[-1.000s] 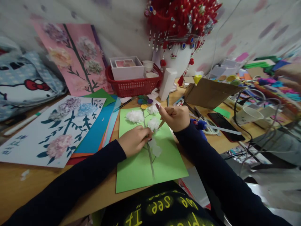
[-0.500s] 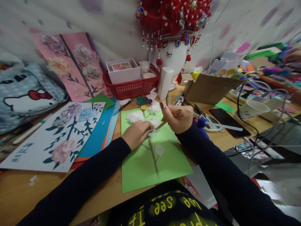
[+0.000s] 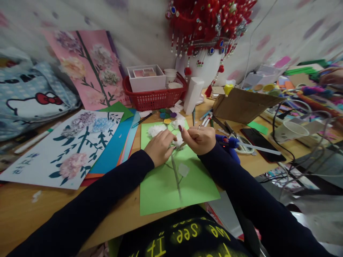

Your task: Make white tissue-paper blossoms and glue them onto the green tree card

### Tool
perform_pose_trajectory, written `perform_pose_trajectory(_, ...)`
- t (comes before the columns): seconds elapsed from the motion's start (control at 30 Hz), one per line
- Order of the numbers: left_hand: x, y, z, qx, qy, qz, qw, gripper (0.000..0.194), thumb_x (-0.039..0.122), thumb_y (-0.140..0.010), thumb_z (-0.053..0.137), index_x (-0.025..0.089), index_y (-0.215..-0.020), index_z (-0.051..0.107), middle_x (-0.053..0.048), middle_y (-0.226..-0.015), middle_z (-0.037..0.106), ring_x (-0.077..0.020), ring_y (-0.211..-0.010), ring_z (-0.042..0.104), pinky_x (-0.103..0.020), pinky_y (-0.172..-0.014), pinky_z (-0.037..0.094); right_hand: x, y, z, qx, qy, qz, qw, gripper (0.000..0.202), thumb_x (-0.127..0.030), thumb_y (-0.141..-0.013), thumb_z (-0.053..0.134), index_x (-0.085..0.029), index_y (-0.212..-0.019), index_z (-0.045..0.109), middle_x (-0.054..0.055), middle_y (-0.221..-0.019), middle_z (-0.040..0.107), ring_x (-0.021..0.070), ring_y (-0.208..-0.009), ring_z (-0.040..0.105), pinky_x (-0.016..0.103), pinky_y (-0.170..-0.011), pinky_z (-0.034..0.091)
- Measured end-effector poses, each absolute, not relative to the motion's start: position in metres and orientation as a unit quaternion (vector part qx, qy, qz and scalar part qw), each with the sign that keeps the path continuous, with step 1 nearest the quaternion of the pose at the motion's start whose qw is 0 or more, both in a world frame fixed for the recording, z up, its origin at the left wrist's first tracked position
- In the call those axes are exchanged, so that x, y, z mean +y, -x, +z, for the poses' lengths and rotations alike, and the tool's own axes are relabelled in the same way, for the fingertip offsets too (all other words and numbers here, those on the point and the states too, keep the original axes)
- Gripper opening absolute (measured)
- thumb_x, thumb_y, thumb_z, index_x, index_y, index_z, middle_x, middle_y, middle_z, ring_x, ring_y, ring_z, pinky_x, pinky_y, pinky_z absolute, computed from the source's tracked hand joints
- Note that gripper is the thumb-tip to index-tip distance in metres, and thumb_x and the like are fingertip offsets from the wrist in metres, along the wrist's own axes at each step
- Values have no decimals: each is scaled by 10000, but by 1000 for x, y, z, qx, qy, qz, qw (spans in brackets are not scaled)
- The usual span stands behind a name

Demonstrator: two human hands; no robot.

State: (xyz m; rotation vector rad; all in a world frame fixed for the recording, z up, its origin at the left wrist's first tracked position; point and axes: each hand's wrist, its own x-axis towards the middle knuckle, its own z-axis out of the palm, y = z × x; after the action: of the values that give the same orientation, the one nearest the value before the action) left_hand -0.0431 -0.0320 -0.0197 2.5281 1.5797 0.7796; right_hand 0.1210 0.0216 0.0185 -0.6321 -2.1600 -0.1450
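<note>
A green sheet of paper point(image 3: 158, 196) lies before me, bearing a painted grey-green stem point(image 3: 176, 178). Fluffy white paper flowers point(image 3: 156, 130) stand on its upper half, and a small flat white piece point(image 3: 183, 170) is lower down. My left hand point(image 3: 160, 146) rests on the sheet, fingertips closed at the edge of the middle white flower point(image 3: 178, 139). My right hand point(image 3: 200, 138) is curled round a thin wooden stick point(image 3: 183, 145), mostly hidden by the fingers, its lower end slanting toward that flower.
A blue glue gun point(image 3: 229, 142), scissors point(image 3: 232, 131) and a phone point(image 3: 262, 144) lie right. A red basket point(image 3: 155, 98), white bottle point(image 3: 193, 94) and beaded headdress point(image 3: 206, 32) stand behind. Flower pictures point(image 3: 40, 160) lie left. Another person's hand point(image 3: 332, 76) shows far right.
The view has shifted slightly. My right hand has turned and closed in, so less of the stick shows. My left hand stays at the middle flower.
</note>
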Motion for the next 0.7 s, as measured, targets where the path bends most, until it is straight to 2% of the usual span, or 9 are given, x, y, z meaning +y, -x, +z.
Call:
perform_pose_trajectory(0.13,-41,43,-23,561,-800,214,-1,456,295,-827,535,65,-1212,455,-201,-1286,453,-308,-1198,409,-453,-993,361,21,-122,19,-861,243,-66,441,525,-281,-894,483,-168,-386,411,-36,-355,402,48,-347,350,226,-396,210)
perform_pose_trajectory(0.23,-43,42,-28,600,-780,177,-6,572,352,-849,511,29,-1303,385,-231,-1394,362,-339,-1305,308,-483,-1056,280,21,-122,18,-870,240,-77,424,514,-268,-896,473,-174,-397,391,-39,-369,405,51,-353,343,231,-397,216)
perform_pose_trajectory(0.33,-44,41,-30,607,-780,151,-23,573,370,-872,476,61,-1342,365,-207,-1453,315,-325,-1353,253,-493,-1086,224,19,-121,17,-879,206,-106,418,488,-226,-883,480,-183,-412,358,-47,-378,392,56,-354,320,238,-399,222)
perform_pose_trajectory(0.5,-44,41,-28,613,-781,118,-31,492,400,-887,440,100,-1275,479,-195,-1474,297,-326,-1372,231,-524,-1092,193,14,-121,14,-872,135,-181,434,463,-170,-866,506,-192,-434,341,-55,-375,384,62,-352,318,242,-408,244)
perform_pose_trajectory(0.7,-45,41,-28,611,-782,122,-29,482,398,-894,417,103,-1265,503,-185,-1474,308,-322,-1370,236,-554,-1098,161,2,-139,2,-891,-23,-219,397,414,-220,-836,599,-191,-465,417,-59,-406,397,74,-392,354,232,-414,277)
